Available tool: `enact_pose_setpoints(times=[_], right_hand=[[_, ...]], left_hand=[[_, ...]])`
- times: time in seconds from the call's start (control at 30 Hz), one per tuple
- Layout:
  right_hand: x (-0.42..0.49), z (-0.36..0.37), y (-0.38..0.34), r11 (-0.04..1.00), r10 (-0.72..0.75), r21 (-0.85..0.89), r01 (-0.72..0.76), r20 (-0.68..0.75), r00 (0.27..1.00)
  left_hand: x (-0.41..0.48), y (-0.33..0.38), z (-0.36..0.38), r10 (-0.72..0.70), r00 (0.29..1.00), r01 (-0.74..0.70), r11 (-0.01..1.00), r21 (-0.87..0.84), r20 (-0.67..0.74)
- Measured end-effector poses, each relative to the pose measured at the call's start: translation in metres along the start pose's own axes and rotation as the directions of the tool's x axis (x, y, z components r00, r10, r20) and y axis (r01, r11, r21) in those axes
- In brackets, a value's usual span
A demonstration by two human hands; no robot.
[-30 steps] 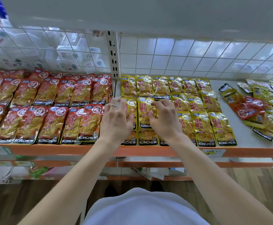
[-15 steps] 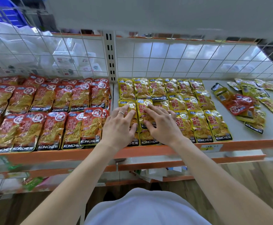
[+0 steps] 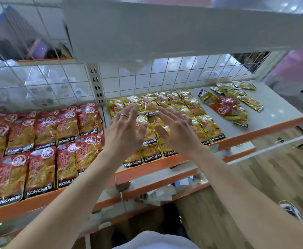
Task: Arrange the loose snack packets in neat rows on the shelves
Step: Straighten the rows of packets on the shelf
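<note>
Yellow snack packets (image 3: pixel 209 128) lie in rows on the white shelf (image 3: pixel 280 112), right of the upright post. My left hand (image 3: pixel 123 133), with a ring, and my right hand (image 3: pixel 176 132) are spread flat with straight fingers over the left columns of the yellow rows, holding nothing. Whether the palms touch the packets is unclear. Red packets (image 3: pixel 42 141) fill the left bay in rows. A loose heap of yellow and red packets (image 3: pixel 231 105) lies at the shelf's far right.
An orange lip (image 3: pixel 255 133) edges the shelf front. A wire grid backs the shelf and a white board (image 3: pixel 165 33) overhangs it. Lower shelves hold papers. A shoe (image 3: pixel 291 211) shows on the wooden floor at the right.
Both hands went from curled fingers pressing the front yellow packets to flat, spread fingers reaching further back over the rows. The camera tilted and moved closer.
</note>
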State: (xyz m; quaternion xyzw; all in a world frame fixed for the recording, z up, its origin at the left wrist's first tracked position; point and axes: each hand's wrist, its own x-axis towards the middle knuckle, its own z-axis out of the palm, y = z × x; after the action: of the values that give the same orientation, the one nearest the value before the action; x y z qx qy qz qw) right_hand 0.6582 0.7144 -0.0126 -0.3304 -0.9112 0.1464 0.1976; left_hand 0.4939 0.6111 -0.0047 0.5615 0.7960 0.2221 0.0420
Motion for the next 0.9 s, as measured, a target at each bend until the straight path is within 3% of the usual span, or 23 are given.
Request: enact_pose_setpoints(times=[0.13,0.37,0.9], right_hand=[[-0.013,-0.031,0.013,0.991,0.112,-0.066,-0.117,-0.067,0.991],[-0.053,-0.091,0.055,0.964,0.241,-0.071,-0.257,-0.182,0.953],[-0.164,-0.217,0.215,0.948,0.291,-0.062,-0.313,-0.237,0.927]], left_hand=[[0.013,0.032,-0.005,0.149,0.989,-0.149,0.989,0.012,0.018],[0.016,0.104,0.008,0.283,0.959,-0.283,0.959,0.015,0.007],[0.016,0.319,0.095,0.441,0.896,-0.436,0.897,0.074,-0.06]])
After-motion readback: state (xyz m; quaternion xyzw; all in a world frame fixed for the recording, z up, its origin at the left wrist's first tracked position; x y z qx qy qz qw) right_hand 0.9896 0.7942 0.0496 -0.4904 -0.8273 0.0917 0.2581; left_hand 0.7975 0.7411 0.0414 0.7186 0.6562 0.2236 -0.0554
